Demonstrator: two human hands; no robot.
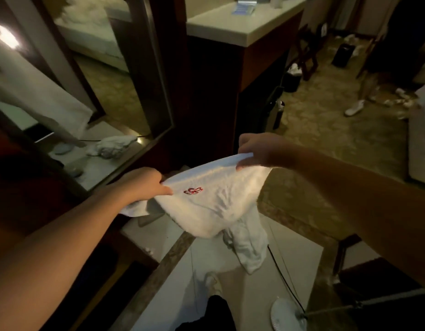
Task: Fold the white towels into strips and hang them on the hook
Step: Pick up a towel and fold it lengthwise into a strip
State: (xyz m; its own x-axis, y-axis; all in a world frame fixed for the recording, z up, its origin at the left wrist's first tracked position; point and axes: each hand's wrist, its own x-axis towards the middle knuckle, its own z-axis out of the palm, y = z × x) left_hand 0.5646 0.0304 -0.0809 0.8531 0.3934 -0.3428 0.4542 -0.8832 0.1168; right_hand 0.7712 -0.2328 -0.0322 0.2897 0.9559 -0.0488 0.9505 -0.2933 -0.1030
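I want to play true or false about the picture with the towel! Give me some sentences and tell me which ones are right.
1. Both hands hold the white towel. True: the left hand and the right hand each grip an end of its top edge.
2. The towel has a blue star on it. False: it has a small red emblem.
3. The towel hangs on a hook. False: it is held in the air, and no hook shows.
4. The towel sags in the middle between the hands. True.
5. A mirror is on the left side. True.
6. The towel is folded into a neat strip. False: it hangs loose and wrinkled.
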